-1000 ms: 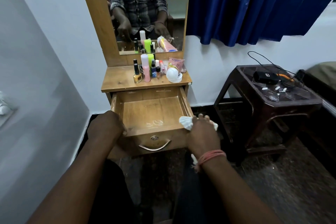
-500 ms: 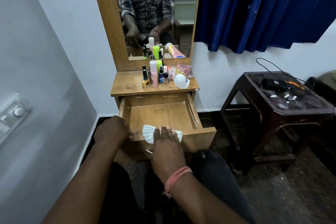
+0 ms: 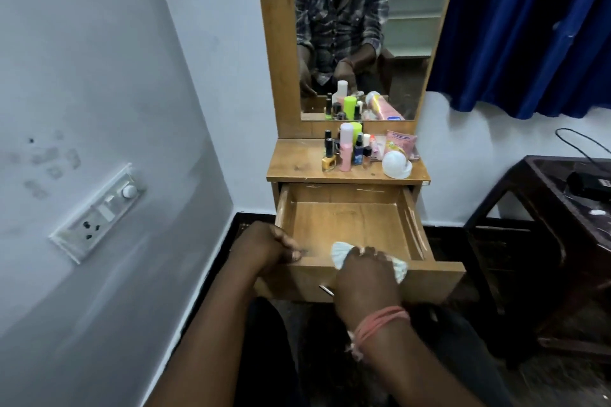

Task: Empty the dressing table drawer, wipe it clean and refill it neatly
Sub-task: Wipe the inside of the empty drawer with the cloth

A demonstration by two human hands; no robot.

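The wooden drawer of the dressing table is pulled out and holds nothing inside. My left hand grips the front left corner of the drawer, fingers curled over its rim. My right hand presses a white cloth on the drawer's front edge, near the middle; the cloth sticks out on both sides of the hand. On the table top stand several small bottles, a pink packet and a white round lid.
A mirror rises behind the table top. A dark side table with a black device and cable stands at the right. A wall with a switch plate is close on the left, a blue curtain at the upper right.
My right hand slid the cloth from the drawer's front right corner leftward along the front edge to its middle. My left hand kept hold of the left corner. The camera tilted upward.
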